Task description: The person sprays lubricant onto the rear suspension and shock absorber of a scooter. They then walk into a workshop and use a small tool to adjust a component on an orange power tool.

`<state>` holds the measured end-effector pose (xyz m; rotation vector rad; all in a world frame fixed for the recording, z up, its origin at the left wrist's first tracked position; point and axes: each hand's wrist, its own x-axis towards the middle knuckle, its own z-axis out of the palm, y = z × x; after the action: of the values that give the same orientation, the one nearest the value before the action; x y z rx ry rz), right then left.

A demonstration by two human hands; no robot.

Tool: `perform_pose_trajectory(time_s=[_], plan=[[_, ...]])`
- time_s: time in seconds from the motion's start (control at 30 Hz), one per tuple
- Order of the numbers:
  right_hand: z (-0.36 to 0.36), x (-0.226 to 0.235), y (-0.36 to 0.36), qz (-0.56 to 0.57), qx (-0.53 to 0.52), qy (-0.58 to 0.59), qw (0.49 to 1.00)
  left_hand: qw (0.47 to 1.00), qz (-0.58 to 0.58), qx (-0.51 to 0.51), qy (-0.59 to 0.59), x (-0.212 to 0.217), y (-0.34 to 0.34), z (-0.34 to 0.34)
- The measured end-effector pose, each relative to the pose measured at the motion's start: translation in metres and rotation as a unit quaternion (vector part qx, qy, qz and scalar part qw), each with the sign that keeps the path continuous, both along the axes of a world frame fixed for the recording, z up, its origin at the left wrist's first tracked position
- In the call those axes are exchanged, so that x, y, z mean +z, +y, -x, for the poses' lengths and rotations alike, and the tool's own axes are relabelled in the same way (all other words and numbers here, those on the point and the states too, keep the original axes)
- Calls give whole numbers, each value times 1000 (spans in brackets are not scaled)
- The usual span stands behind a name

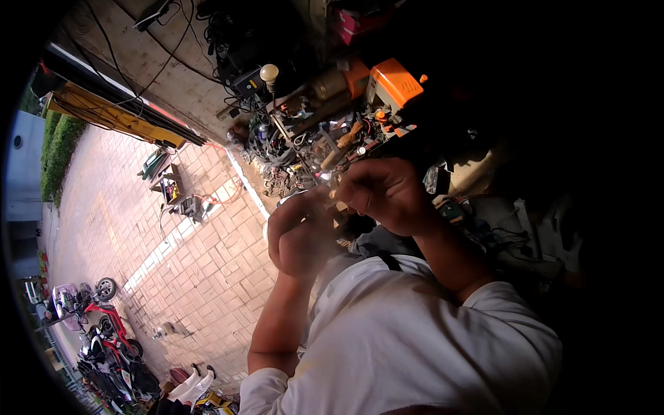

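My left hand [299, 232] is raised in front of my white shirt, fingers curled in and pressed together. My right hand [387, 195] is close beside it, thumb and fingers pinched and turned toward the left hand. Whatever lies between the fingertips is too small and blurred to name. Just beyond the hands is a heap of small parts and tools [283, 162]. On it lies a tool with a wooden-looking handle [339, 148]. An orange-lidded box [395, 84] and a round light bulb [269, 72] stand farther back.
Brick paving [207, 277] spreads to the left, with an open tool tray [168, 185] and an orange cord [225, 197] on it. A red scooter [114, 321] stands at the lower left. Cables [183, 41] hang at the upper left. Deep shadow hides the right side.
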<state>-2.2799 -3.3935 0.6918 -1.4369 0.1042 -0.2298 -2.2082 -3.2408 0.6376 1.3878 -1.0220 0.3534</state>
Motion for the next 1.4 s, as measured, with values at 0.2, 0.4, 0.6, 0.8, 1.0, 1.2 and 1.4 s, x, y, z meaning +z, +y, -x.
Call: perform_pose_trajectory(time_s=[0.2,0.4,0.6,0.8,1.0,1.2,1.4], plan=[[-7,10,39,17,-13,29,999,998,-6,64,26,14,36,11],[-15,4,38,178,-3,3,984,953,-168,29,251,29,48,13],[-22,-10,9,302,3,-51,952,911,-210,-33,353,0,33,13],[-39,-6,-84,107,-135,10,985,891,-156,-13,427,19,-9,26],[-85,-23,-175,240,-150,-20,959,898,-129,68,415,3,-15,35],[-131,-16,-238,249,-160,-91,951,857,-57,121,497,10,-21,51],[-205,4,-274,295,-167,-123,933,838,29,165,520,-5,-22,64]])
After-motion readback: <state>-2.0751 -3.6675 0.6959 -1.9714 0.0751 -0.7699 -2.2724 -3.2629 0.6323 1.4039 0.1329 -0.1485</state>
